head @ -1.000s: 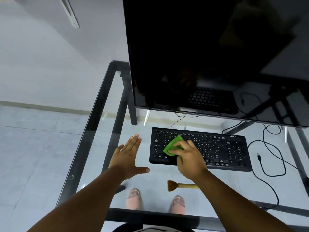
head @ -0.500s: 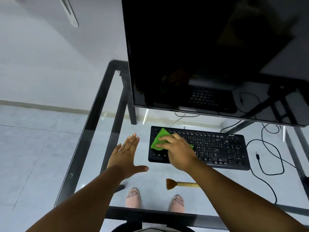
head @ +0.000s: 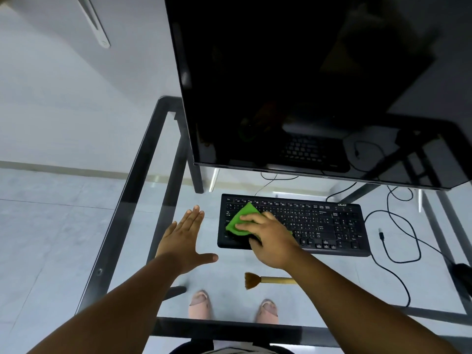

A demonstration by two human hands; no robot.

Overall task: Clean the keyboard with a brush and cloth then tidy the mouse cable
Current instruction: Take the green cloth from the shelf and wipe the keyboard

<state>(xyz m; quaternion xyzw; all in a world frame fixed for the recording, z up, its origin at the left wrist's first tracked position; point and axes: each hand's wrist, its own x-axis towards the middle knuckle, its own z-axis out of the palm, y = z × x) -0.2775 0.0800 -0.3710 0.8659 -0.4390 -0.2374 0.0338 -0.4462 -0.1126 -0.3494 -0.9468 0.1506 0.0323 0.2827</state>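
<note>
Half a second has carried the right hand (head: 272,241) and its pinched green cloth (head: 241,221) lower over the keyboard's (head: 293,224) left keys — wiping underway — while the left hand (head: 185,242) stays open, empty, toward the desk's (head: 122,213) left edge.

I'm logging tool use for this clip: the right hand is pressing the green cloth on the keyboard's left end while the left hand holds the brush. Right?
Not quite. The head view shows the left hand open and empty, fingers spread beside the keyboard. The brush lies alone on the glass desk. The right hand does press the green cloth on the keyboard's left end.
</note>
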